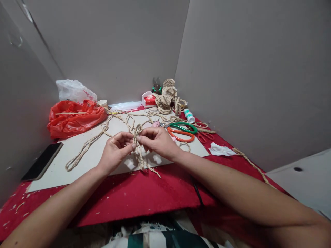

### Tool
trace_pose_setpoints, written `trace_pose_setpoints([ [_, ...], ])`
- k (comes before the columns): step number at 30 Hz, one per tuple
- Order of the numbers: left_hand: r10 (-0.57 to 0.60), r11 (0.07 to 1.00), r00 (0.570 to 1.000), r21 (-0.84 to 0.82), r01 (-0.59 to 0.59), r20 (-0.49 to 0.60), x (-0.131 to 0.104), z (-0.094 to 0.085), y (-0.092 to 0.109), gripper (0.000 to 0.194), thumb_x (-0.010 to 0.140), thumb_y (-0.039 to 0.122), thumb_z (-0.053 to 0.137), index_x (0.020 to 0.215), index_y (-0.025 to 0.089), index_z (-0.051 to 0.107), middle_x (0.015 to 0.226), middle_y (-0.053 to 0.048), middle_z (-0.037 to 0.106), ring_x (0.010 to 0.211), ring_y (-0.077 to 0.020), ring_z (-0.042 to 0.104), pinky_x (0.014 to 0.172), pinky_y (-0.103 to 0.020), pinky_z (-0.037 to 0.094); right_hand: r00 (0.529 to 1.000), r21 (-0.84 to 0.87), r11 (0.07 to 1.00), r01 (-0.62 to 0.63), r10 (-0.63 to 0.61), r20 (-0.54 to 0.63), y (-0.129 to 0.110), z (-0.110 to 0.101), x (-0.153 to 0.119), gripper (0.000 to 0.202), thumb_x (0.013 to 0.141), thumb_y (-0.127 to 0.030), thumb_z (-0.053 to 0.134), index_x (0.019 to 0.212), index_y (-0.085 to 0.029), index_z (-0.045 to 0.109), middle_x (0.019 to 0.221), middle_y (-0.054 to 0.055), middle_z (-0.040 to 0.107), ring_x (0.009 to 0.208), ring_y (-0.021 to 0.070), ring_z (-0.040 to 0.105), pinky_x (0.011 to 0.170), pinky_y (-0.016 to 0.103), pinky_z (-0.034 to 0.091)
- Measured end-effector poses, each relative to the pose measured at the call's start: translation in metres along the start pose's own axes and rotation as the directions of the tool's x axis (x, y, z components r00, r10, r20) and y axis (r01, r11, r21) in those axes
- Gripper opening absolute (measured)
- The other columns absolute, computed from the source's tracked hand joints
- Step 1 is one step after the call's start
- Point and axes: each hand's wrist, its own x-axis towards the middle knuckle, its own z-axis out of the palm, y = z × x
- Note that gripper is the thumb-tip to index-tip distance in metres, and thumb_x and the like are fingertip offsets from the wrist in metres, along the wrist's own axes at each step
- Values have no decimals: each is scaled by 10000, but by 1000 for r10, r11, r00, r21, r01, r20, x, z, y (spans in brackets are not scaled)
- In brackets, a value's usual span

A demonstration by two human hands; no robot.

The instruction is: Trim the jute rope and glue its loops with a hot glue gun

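Observation:
Between my two hands a bundle of braided straw rope stands up over the front part of a white board. My left hand pinches its left side with thumb and fingers. From the right, my right hand grips the upper part, its fingertips partly hidden behind the strands. Loose rope ends hang below toward the red cloth. White fluffy bits lie beside the bundle. Scissors with one green and one orange handle rest just past my right hand.
A black phone lies at the left. Behind are a red plastic bag, a clear bag, a paper cup, a red-and-white box and a rope coil. White tissue sits right. Grey walls enclose the red-covered table.

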Motion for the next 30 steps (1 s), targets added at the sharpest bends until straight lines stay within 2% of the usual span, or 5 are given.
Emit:
trace_pose_setpoints([
  [15, -53, 998, 998, -43, 55, 44, 4, -5, 1, 176, 679, 219, 786, 799, 153, 674, 679, 22, 625, 561, -88, 547, 574, -224, 465, 973, -139, 982, 126, -95, 213, 4, -2, 0, 241, 851, -311, 553, 673, -153, 589, 540, -41, 510, 467, 68, 450, 458, 192, 346],
  [20, -71, 993, 997, -92, 72, 21, 8, -9, 3, 147, 691, 213, 777, 767, 160, 664, 661, 35, 602, 542, -74, 534, 565, -214, 463, 970, -331, 933, 142, -64, 235, -9, -29, 8, 306, 863, -412, 544, 777, -141, 657, 632, -1, 589, 526, 97, 518, 505, 221, 381],
  [22, -69, 990, 997, -126, 67, -15, 10, -12, 5, 152, 682, 207, 779, 762, 159, 660, 657, 36, 599, 540, -70, 532, 556, -205, 459, 987, -535, 832, 147, -87, 135, -12, -54, 14, 291, 872, -386, 541, 790, -144, 680, 684, 26, 633, 591, 116, 547, 557, 238, 388],
  [26, -50, 986, 995, -166, 34, -89, 10, -19, 12, 173, 657, 193, 788, 759, 158, 651, 666, 31, 605, 565, -73, 543, 556, -193, 457, 998, -903, 428, -40, 59, -16, -6, -104, 16, 196, 848, -289, 569, 783, -159, 700, 767, 58, 685, 666, 139, 559, 604, 260, 359],
  [30, -74, 987, 990, -154, 55, -123, 1, -31, 10, 180, 660, 194, 790, 767, 161, 649, 652, 34, 597, 565, -77, 544, 557, -194, 460, 984, -937, 329, -115, 167, -62, 8, -116, 4, 220, 850, -313, 550, 815, -152, 695, 780, 75, 693, 650, 153, 567, 566, 262, 338],
])
